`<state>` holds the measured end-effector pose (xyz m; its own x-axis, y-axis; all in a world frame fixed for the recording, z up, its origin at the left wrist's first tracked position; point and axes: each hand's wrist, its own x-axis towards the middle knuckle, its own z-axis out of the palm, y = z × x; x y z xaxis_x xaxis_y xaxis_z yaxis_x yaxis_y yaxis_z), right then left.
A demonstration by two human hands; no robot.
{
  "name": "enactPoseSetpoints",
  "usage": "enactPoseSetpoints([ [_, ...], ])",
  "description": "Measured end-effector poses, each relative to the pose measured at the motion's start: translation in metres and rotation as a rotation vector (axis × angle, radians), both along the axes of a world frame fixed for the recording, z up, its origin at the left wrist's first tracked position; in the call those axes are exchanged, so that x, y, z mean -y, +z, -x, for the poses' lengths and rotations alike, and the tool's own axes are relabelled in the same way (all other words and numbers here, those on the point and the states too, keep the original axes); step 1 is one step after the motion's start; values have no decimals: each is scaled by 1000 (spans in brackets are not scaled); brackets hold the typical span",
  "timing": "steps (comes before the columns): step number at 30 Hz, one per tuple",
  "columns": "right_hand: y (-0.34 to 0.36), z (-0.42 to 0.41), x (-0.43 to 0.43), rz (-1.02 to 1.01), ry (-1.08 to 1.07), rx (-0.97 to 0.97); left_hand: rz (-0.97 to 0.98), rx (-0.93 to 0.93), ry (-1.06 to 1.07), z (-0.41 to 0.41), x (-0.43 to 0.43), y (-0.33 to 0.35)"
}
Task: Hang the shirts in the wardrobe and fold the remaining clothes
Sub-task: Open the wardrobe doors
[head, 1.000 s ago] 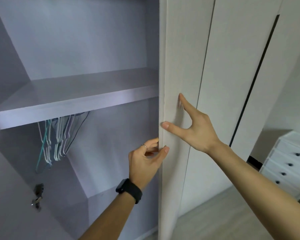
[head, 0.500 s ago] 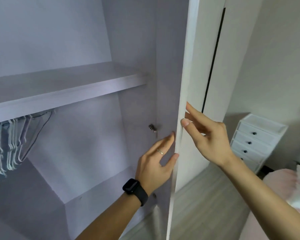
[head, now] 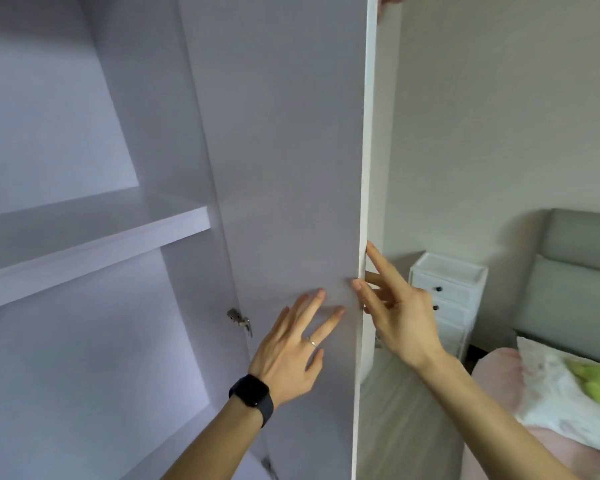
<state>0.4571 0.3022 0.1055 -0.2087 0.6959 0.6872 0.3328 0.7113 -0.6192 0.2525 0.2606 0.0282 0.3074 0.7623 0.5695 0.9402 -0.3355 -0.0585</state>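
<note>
The white wardrobe door [head: 284, 140] stands swung wide open, its inner face toward me and its edge running down the middle of the view. My left hand [head: 293, 344], with a ring and a black watch, presses flat on the door's inner face with straight fingers. My right hand [head: 394, 306] touches the door's free edge, thumb on the inner side and fingers on the outer side, all fairly straight. The wardrobe interior [head: 84, 358] with its shelf [head: 94, 237] fills the left. No shirts or hangers show.
A metal hinge [head: 239, 320] sits on the wardrobe side wall. Right of the door stands a white drawer unit [head: 447, 292] against the wall. A bed with a grey headboard [head: 575, 271], a white pillow [head: 548, 386] and a green item [head: 596, 379] lies at the right.
The door has swung further open to the right and my view turned right with it. The hangers have left the view. My left hand moved from the door's edge to its inner face.
</note>
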Motion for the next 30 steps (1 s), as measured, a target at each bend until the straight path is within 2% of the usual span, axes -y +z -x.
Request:
enactPoseSetpoints([
  [5, -7, -15, -31, -108, -124, 209, 68, -45, 58, -20, -34, 7],
  [15, -25, -22, -58, -209, -221, 204, 78, -29, 93, -32, -54, -5],
  [20, -55, -15, -44, -133, -311, 182, 52, 21, -23, -15, -56, -14],
  [26, -137, -27, 11, -26, -543, 334, 46, 93, -279, -13, -45, -61],
  [28, -171, -32, 45, 3, -632, 381, 124, 103, -349, -20, -35, -84],
  [30, -207, -40, 86, 93, -718, 425, 288, 140, -397, -32, -21, -109],
])
